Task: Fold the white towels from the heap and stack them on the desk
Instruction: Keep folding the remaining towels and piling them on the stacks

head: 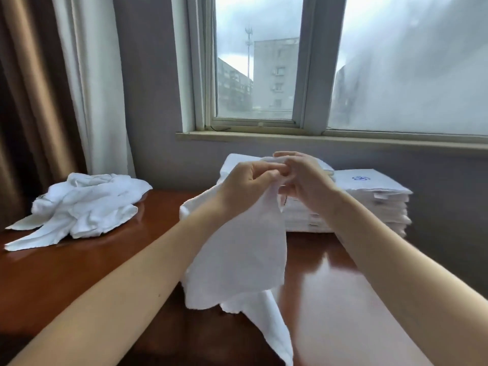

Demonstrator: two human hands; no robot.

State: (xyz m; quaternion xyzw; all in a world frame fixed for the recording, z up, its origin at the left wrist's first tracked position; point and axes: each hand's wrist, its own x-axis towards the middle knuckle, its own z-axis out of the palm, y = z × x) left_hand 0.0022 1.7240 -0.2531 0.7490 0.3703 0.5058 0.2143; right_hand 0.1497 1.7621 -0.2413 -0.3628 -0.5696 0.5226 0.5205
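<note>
Towel (237, 254) hangs lengthwise below the grip, left hand (247, 180) and right hand (303, 182) touching, both pinching its top edge.

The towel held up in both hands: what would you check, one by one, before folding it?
1. Both hands hold the towel: ok, left hand and right hand pinch its top edge close together.
2. Towel spread flat: not ok, it hangs bunched.
3. Corners found: cannot tell, fingers hide them.
4. Folding room on the desk: ok, bare wood shows in front.
5. Stack level to receive it: ok.
6. Heap out of the way: ok, at far left.
</note>
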